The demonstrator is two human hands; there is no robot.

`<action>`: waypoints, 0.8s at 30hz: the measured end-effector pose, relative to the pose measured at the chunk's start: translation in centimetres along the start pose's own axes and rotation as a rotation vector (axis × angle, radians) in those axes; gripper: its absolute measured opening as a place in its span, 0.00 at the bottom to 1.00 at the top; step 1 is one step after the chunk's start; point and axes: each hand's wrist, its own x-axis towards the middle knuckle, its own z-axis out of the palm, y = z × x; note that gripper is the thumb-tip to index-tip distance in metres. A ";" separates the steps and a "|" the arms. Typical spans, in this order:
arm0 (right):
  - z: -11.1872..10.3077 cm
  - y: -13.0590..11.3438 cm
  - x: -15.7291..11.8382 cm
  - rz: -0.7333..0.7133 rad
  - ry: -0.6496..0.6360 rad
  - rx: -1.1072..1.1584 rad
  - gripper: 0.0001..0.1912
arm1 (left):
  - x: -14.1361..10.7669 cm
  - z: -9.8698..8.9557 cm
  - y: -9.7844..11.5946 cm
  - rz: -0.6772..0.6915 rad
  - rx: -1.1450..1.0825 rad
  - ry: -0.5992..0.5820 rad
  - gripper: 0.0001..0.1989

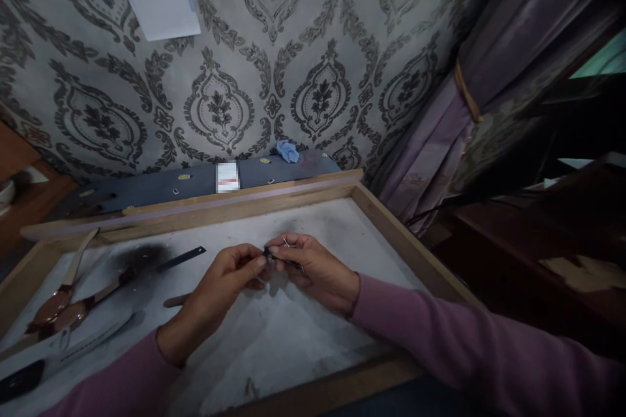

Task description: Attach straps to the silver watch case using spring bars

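Note:
My left hand (227, 277) and my right hand (313, 268) meet over the middle of a wooden-framed tray (405, 244). Both are closed, fingertips pinched at a small dark piece (267, 252) whose kind I cannot make out. A thin, light metal-looking thing (286, 243) pokes out between the right fingers; most of it is hidden. Beside my left wrist lies the end of a brown strap (175, 301), partly covered by the hand. Further left, a dark strap with a hole in its end (183, 258) rests on the white tray floor.
Two round-faced wristwatches, one (53, 306) beside another (71, 316), lie at the tray's left with more straps. A black-ended object (22, 379) is at the lower left. Behind the rim are a small white box (227, 176) and a crumpled blue cloth (287, 151). A purple curtain (430, 143) hangs right.

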 end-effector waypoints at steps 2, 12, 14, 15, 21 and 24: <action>0.0 0.1 0.0 -0.008 0.009 -0.015 0.08 | 0.1 -0.1 -0.1 -0.009 0.014 0.009 0.13; 0.1 0.9 0.2 -0.259 -0.009 -0.247 0.09 | -0.4 0.6 0.8 0.022 0.074 0.079 0.11; 0.1 0.9 0.3 -0.268 -0.012 -0.252 0.09 | -0.5 0.7 1.0 0.036 0.092 0.072 0.11; 0.1 0.9 0.3 -0.269 -0.012 -0.243 0.09 | -0.4 0.7 1.1 0.037 0.096 0.074 0.11; 0.1 0.9 0.4 -0.244 0.006 -0.236 0.12 | -0.3 0.6 1.2 -0.004 0.108 0.073 0.12; 0.0 0.9 0.4 -0.251 0.012 -0.266 0.12 | -0.3 0.5 1.2 -0.004 0.104 0.071 0.12</action>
